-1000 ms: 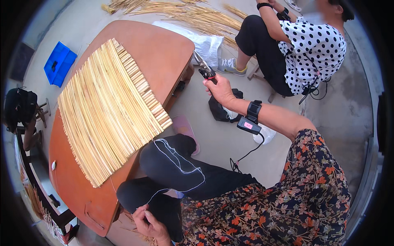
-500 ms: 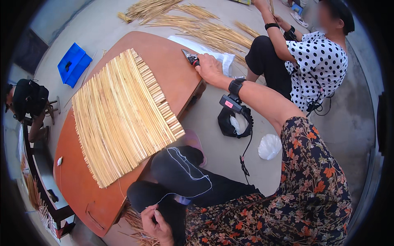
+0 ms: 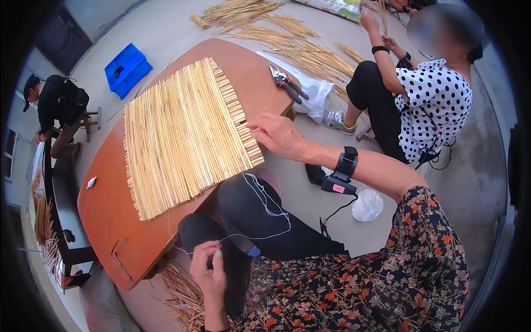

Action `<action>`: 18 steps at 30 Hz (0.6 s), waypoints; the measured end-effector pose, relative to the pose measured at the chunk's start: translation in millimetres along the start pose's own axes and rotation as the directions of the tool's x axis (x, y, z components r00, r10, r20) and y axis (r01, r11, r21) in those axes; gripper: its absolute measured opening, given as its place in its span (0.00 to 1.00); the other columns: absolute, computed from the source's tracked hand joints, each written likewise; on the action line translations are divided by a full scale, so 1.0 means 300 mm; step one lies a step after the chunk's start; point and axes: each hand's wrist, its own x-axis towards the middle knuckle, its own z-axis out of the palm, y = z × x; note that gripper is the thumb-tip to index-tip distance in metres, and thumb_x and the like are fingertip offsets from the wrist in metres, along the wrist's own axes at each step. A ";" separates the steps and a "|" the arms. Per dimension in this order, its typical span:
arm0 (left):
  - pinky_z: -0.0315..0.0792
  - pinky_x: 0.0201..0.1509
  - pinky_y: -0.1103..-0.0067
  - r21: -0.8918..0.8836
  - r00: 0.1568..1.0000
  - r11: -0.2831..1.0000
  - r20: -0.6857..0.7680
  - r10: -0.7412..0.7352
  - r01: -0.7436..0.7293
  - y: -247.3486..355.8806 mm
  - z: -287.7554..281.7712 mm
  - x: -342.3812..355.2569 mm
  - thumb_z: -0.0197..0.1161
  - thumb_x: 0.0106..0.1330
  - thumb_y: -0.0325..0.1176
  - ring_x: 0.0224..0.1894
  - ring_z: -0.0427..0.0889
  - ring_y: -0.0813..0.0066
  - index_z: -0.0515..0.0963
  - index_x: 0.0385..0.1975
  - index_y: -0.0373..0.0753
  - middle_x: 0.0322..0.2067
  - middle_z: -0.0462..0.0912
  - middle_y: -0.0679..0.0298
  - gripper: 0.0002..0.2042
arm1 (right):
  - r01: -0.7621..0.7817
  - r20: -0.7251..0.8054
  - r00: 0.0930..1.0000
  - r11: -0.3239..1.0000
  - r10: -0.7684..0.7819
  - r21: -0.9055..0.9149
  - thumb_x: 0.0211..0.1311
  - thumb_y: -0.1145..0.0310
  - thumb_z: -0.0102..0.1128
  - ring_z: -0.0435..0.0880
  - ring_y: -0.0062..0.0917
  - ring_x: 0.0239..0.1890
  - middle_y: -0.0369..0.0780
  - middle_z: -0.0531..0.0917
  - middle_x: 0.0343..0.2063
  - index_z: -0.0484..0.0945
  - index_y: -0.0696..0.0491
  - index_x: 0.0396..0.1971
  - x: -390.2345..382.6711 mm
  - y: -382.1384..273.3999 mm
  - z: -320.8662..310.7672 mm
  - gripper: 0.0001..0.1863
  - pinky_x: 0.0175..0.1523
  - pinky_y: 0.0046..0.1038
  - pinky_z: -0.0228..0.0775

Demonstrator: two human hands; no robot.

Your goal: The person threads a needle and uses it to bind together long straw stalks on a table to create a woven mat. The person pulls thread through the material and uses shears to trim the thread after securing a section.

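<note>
A mat of straw-coloured reed stalks [image 3: 188, 133], laid side by side, lies on the brown table [image 3: 105, 193]. My left hand [image 3: 210, 271] is closed over my lap, pinching white thread [image 3: 260, 238] between thumb and fingertips. The thread loops across my dark trouser leg up to the mat's near right corner. At the mat's right edge hovers my right hand [image 3: 281, 137], its fingers loosely apart with nothing visible in them; whether the fingertips touch the stalk ends is unclear. Red-and-black pruning shears [image 3: 287, 84] rest at the table's far right edge.
A white thread bobbin [image 3: 92, 182] and glasses [image 3: 119, 260] lie on the table's left part. Loose stalks [image 3: 298, 47] cover the floor beyond; more [image 3: 185, 293] lie below the table. A blue crate [image 3: 128, 71] stands far left. Co-workers sit at right and left.
My right hand has let go of the pruning shears and come back toward the mat's right edge. The left hand still pinches the thread, slightly higher. The view has shifted.
</note>
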 end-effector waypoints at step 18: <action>0.65 0.24 0.81 -0.543 0.980 0.839 0.149 0.136 -0.034 0.282 -0.191 -0.072 0.64 0.52 0.18 0.20 0.73 0.76 0.79 0.25 0.29 0.19 0.78 0.61 0.02 | -0.332 0.331 0.943 0.026 0.037 0.943 0.62 0.71 0.58 0.75 0.22 0.40 0.41 0.76 0.38 0.82 0.60 0.28 -0.248 -0.574 0.083 0.08 0.45 0.22 0.68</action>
